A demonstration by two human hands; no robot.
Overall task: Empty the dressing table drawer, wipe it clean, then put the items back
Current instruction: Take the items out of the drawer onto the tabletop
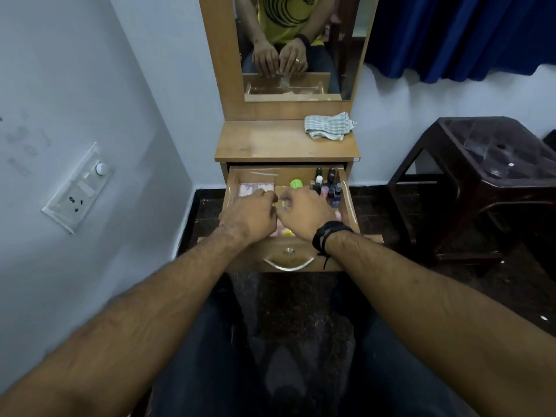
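Observation:
The wooden drawer point(351, 206) of the dressing table is pulled out. It holds a pink palette point(255, 189) at the back left, a green-capped jar point(296, 184) in the middle and several nail polish bottles point(328, 185) at the back right. My left hand point(251, 213) and my right hand point(304, 213) meet over the drawer's middle, both pinching a small clear item point(283, 203). The mirror shows the same item hanging between the fingertips. Pink and yellow things point(285, 233) peek out under my wrists. A checked cloth point(329, 127) lies crumpled on the table top.
The table top point(264, 142) stands above the drawer, with the mirror point(296, 46) behind it. A dark plastic stool point(493, 164) stands to the right, under a blue curtain point(457, 34). A switchboard point(79, 188) is on the left wall. My knees are below the drawer front.

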